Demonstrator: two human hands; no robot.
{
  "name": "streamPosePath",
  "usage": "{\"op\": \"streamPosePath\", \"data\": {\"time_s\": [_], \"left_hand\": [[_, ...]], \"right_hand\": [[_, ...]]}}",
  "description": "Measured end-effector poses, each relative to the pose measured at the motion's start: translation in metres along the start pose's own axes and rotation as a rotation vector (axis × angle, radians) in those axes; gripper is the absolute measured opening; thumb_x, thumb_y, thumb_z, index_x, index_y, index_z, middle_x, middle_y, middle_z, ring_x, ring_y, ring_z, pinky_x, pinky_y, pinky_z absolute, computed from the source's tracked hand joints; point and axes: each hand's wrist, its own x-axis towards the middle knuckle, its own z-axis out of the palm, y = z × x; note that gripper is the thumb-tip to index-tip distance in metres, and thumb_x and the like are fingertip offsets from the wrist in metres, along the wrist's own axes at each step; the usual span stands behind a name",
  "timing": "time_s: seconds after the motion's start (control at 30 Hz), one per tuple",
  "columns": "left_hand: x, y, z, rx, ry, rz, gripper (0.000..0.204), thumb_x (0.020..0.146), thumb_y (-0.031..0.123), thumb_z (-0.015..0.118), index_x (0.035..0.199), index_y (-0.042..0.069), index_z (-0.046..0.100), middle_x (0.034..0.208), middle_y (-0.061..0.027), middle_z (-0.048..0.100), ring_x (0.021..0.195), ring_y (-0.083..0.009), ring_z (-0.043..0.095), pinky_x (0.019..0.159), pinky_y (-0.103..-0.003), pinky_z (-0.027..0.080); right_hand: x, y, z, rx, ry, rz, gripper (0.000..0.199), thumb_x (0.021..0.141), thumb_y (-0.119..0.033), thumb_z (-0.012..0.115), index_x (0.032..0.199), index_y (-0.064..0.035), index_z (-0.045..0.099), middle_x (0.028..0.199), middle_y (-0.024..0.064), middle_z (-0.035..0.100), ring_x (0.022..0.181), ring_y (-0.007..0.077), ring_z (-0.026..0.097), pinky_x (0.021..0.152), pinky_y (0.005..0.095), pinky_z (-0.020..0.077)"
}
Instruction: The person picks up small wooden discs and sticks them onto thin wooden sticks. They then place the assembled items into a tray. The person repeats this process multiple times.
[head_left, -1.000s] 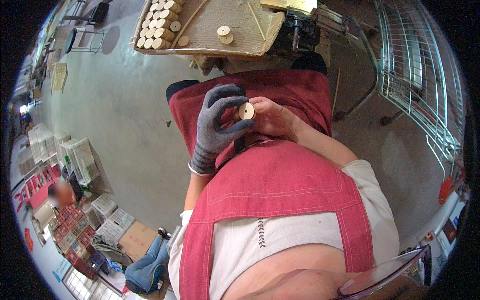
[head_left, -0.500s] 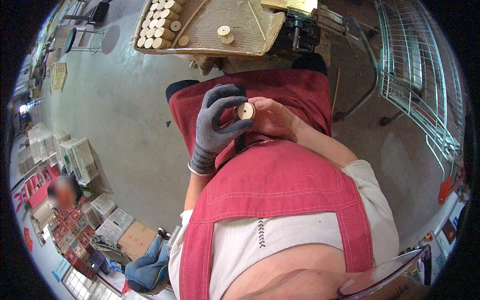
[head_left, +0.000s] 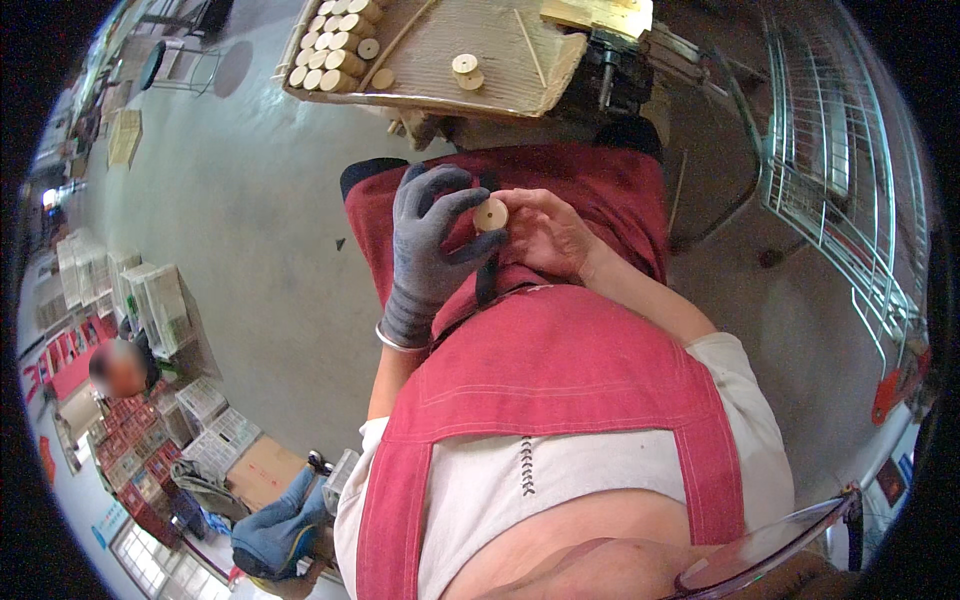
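Observation:
A small round wooden disc (head_left: 490,215) with a hole in its middle is pinched between the thumb and index finger of my left hand (head_left: 428,235), which wears a grey knitted glove. Its face tilts up toward me above my lap. My bare right hand (head_left: 545,235) is just to the right of the disc, palm partly showing and fingers loosely stretched. Its fingertips come close to the disc's right edge; whether they touch it I cannot tell. A red apron (head_left: 560,350) covers my lap.
Ahead is a cardboard-lined work surface (head_left: 500,85) with stacked wooden discs (head_left: 335,50), a few loose discs (head_left: 466,68) and thin sticks. A dark metal clamp-like device (head_left: 608,75) stands at its right. A wire rack (head_left: 840,180) rises far right. Another person (head_left: 275,535) sits lower left.
My right hand has loosened and turned, showing more palm beside the disc. The left hand keeps its pinch on the disc. The whole view has shifted slightly.

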Motion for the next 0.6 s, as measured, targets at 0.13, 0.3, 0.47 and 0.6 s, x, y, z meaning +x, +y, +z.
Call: {"op": "streamPosePath", "data": {"time_s": [0.13, 0.3, 0.47, 0.6], "left_hand": [[0.002, 0.001, -0.004, 0.169, 0.037, 0.078, 0.055, 0.061, 0.022, 0.089, 0.111, 0.013, 0.069, 0.117, -0.0094, 0.063, 0.117, -0.033, 0.058, 0.109, -0.055, 0.039], [-0.001, 0.0, 0.0, 0.231, 0.066, 0.113, 0.059, 0.063, 0.029, 0.092, 0.115, 0.014, 0.07, 0.121, -0.01, 0.062, 0.119, -0.0343, 0.058, 0.11, -0.056, 0.038], [-0.004, 0.001, 0.011, 0.231, 0.171, 0.113, 0.06, 0.063, 0.029, 0.091, 0.118, 0.016, 0.07, 0.123, -0.0089, 0.061, 0.121, -0.0336, 0.057, 0.113, -0.058, 0.036], [-0.006, 0.005, 0.017, 0.271, 0.233, 0.11, 0.05, 0.068, 0.022, 0.085, 0.115, 0.016, 0.069, 0.121, -0.0065, 0.06, 0.123, -0.0302, 0.056, 0.114, -0.059, 0.034]], "right_hand": [[0.0, -0.003, 0.009, -0.131, 0.174, -0.088, 0.042, 0.1, -0.033, 0.054, 0.125, -0.0013, 0.064, 0.12, 0.0117, 0.07, 0.111, 0.0245, 0.065, 0.105, 0.0403, 0.0483], [0.002, 0.004, 0.013, -0.392, 0.222, -0.229, 0.035, 0.099, -0.029, 0.059, 0.117, 0.0005, 0.065, 0.109, 0.0065, 0.07, 0.103, 0.0164, 0.063, 0.097, 0.0323, 0.0488], [-0.006, 0.001, 0.016, -0.886, 0.281, -0.379, 0.025, 0.098, -0.022, 0.065, 0.109, -0.0004, 0.065, 0.099, 0.0006, 0.066, 0.095, 0.0067, 0.057, 0.086, 0.0248, 0.0468], [-0.008, 0.003, 0.023, -1.027, 0.327, -0.498, 0.017, 0.096, -0.016, 0.068, 0.105, -0.0016, 0.066, 0.094, -0.0013, 0.065, 0.087, 0.0048, 0.056, 0.076, 0.0229, 0.0477]]}}
